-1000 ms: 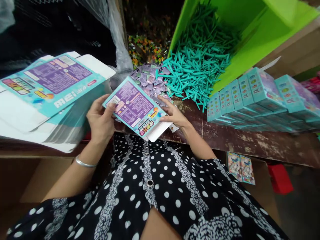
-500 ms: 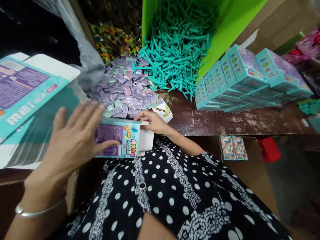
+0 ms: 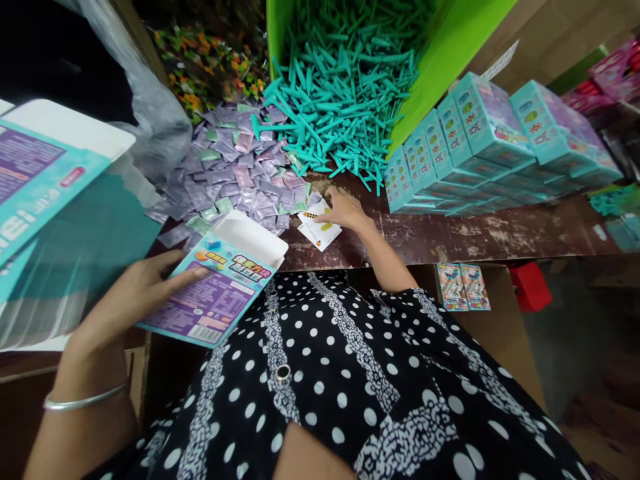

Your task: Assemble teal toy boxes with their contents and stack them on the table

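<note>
My left hand [image 3: 135, 293] grips a small teal and purple cardboard box [image 3: 220, 287] by its left side, holding it over my lap with its white end flap open toward the table. My right hand [image 3: 345, 210] reaches onto the brown table [image 3: 475, 233] and its fingers press on a small stack of white printed cards [image 3: 320, 227]. Just beyond lie a heap of purple foil packets [image 3: 235, 173] and a pile of teal plastic sticks [image 3: 340, 93].
A green bin [image 3: 450, 60] holds the teal sticks. Rows of finished teal boxes [image 3: 480, 147] stand at the right. A stack of flat box blanks [image 3: 55, 213] lies at the left, beside a clear plastic bag [image 3: 150, 113]. Colourful packets [image 3: 210, 60] sit at the back.
My right hand let go of the box and moved out to the white cards on the table. My left hand swung the box down toward my lap, with its end flap open.
</note>
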`<move>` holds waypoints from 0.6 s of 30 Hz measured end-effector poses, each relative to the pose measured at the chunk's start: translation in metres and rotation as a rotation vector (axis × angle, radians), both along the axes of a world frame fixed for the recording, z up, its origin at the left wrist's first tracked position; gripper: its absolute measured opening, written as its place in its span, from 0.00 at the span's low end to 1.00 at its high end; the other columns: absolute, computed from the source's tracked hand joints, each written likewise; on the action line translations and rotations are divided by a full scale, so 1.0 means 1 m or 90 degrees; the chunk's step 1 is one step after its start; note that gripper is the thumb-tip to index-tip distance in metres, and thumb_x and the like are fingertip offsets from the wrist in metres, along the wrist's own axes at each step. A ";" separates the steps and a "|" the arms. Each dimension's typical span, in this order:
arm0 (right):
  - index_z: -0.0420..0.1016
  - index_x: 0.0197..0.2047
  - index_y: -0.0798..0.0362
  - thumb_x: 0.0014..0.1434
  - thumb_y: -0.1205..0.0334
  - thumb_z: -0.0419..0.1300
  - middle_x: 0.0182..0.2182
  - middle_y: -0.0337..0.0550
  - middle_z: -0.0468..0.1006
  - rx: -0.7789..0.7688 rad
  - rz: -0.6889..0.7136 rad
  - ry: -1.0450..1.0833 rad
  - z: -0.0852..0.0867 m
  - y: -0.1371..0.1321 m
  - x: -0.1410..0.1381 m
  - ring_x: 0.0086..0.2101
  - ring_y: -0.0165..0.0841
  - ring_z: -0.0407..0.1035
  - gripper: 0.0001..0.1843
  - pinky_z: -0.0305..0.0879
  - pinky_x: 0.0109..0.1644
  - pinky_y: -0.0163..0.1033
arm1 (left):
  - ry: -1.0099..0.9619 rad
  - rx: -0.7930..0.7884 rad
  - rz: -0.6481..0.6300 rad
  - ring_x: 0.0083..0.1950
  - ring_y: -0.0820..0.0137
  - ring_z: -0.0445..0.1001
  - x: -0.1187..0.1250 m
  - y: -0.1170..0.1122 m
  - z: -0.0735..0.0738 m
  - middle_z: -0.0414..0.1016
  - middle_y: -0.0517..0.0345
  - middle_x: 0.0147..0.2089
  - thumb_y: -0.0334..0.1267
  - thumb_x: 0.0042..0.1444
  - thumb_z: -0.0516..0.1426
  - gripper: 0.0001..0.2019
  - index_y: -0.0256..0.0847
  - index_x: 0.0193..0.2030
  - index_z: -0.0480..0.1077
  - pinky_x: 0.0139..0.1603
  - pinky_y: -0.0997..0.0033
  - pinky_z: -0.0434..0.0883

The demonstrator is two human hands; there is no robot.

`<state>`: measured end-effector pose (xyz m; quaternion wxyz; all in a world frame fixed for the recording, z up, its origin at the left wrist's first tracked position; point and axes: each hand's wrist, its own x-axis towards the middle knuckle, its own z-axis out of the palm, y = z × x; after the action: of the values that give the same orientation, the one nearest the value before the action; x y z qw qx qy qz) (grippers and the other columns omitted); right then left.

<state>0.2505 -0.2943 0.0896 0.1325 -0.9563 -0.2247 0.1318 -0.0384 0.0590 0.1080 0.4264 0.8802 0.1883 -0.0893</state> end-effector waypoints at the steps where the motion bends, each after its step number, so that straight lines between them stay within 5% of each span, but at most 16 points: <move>1: 0.77 0.63 0.52 0.52 0.52 0.84 0.55 0.53 0.86 -0.007 -0.009 0.009 -0.002 0.000 0.000 0.52 0.49 0.80 0.39 0.73 0.58 0.50 | 0.024 -0.017 0.009 0.37 0.56 0.82 0.001 -0.002 -0.002 0.88 0.52 0.39 0.75 0.49 0.64 0.37 0.42 0.46 0.87 0.36 0.62 0.73; 7: 0.78 0.38 0.52 0.53 0.60 0.78 0.34 0.38 0.82 0.170 -0.057 0.050 -0.013 -0.006 0.010 0.35 0.35 0.73 0.15 0.62 0.43 0.39 | 0.065 -0.096 0.051 0.41 0.55 0.84 0.002 -0.005 -0.017 0.90 0.49 0.46 0.74 0.47 0.65 0.41 0.39 0.53 0.86 0.39 0.63 0.77; 10: 0.74 0.28 0.51 0.55 0.57 0.75 0.28 0.36 0.78 0.255 -0.059 0.046 -0.017 -0.015 0.017 0.33 0.33 0.70 0.15 0.59 0.41 0.39 | 0.068 -0.128 0.068 0.42 0.54 0.85 -0.002 -0.003 -0.022 0.91 0.49 0.47 0.73 0.48 0.66 0.42 0.39 0.56 0.86 0.38 0.63 0.79; 18: 0.72 0.35 0.48 0.58 0.54 0.68 0.26 0.35 0.76 0.378 -0.050 0.127 -0.012 -0.040 0.025 0.29 0.32 0.69 0.10 0.61 0.35 0.36 | 0.095 -0.165 0.095 0.39 0.56 0.85 0.000 -0.006 -0.018 0.90 0.47 0.45 0.71 0.45 0.68 0.42 0.38 0.55 0.86 0.34 0.65 0.79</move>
<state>0.2751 -0.3346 0.0772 0.4325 -0.8662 -0.2019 0.1482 -0.0383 0.0535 0.0901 0.5265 0.7924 0.2712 -0.1458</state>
